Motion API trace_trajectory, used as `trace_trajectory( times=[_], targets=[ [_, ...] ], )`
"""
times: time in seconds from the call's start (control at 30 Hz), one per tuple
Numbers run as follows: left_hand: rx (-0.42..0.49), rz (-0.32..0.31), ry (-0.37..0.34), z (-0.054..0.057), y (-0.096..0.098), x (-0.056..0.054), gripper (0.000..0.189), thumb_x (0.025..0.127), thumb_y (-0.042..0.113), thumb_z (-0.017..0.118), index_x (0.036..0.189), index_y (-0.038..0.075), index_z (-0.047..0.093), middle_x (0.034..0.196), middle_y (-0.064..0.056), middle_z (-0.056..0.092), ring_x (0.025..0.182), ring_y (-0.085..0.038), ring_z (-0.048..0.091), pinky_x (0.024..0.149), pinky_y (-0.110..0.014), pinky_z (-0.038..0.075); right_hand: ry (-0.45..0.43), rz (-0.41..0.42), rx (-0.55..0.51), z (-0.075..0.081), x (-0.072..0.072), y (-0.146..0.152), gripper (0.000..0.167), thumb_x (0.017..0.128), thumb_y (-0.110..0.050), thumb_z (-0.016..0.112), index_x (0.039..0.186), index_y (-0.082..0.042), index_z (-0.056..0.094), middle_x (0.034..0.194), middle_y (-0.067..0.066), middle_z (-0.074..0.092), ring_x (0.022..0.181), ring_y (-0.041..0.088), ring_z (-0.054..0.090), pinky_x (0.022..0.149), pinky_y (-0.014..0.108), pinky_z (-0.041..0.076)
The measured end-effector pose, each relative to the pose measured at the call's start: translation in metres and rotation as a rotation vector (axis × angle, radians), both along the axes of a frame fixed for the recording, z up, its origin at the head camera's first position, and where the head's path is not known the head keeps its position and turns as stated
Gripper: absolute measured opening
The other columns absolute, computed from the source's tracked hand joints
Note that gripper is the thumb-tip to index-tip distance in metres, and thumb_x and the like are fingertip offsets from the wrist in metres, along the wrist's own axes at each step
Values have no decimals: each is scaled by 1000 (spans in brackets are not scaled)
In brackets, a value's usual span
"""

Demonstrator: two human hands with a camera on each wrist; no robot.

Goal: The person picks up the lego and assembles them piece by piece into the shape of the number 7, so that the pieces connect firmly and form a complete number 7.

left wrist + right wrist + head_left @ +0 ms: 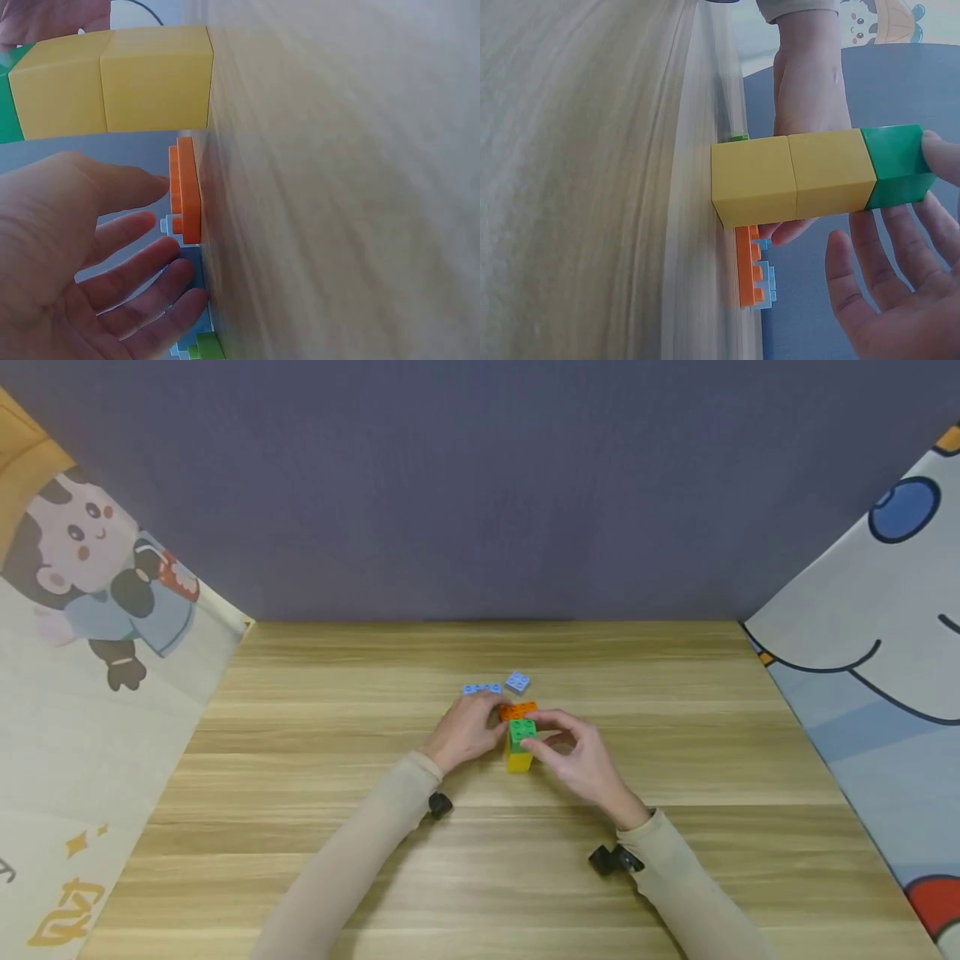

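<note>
Two yellow blocks (791, 180) with a green block (522, 730) on top form an upright tower on the table. My right hand (588, 764) pinches the green block between thumb and fingers. Just behind the tower, a flat orange brick (518, 710) lies studs up on the tabletop. My left hand (468, 728) is at the orange brick's left end, its fingers loosely bent and spread. In the left wrist view the left thumb tip reaches the orange brick's studs, while the other fingers (142, 296) hold nothing.
A long light-blue brick (482, 688) and a small square light-blue brick (517, 682) lie beyond the hands. Low in the left wrist view, part of a light-green brick (206, 346) shows. A dark partition (495, 493) borders the wooden table (300, 710) at the back.
</note>
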State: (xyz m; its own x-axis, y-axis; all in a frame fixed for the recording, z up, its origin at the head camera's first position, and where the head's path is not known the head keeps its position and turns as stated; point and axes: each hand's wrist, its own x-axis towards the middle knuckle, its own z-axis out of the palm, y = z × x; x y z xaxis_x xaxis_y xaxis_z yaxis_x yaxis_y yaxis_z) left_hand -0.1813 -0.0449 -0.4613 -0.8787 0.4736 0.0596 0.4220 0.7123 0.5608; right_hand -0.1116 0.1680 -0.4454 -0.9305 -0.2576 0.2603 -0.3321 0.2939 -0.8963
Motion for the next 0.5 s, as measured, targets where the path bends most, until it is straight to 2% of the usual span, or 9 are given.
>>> trace_trajectory(
  times=[0.27,0.5],
  targets=[
    [-28,4,0,-1,5,-8,40,97,16,78,136,7,71,135,-11,73,126,-28,69,111,-44,55,9,5,-4,-1,1,-1,34,94,-4,80,127,0,72,123,16,77,109,12,71,86,33,64],
    [-26,-30,-26,-2,14,-16,42,97,14,79,137,7,70,135,-11,74,124,-28,70,110,-43,56,13,9,-12,-1,0,-1,34,94,-2,80,127,-3,73,123,15,76,109,7,70,85,32,64]
  ],
)
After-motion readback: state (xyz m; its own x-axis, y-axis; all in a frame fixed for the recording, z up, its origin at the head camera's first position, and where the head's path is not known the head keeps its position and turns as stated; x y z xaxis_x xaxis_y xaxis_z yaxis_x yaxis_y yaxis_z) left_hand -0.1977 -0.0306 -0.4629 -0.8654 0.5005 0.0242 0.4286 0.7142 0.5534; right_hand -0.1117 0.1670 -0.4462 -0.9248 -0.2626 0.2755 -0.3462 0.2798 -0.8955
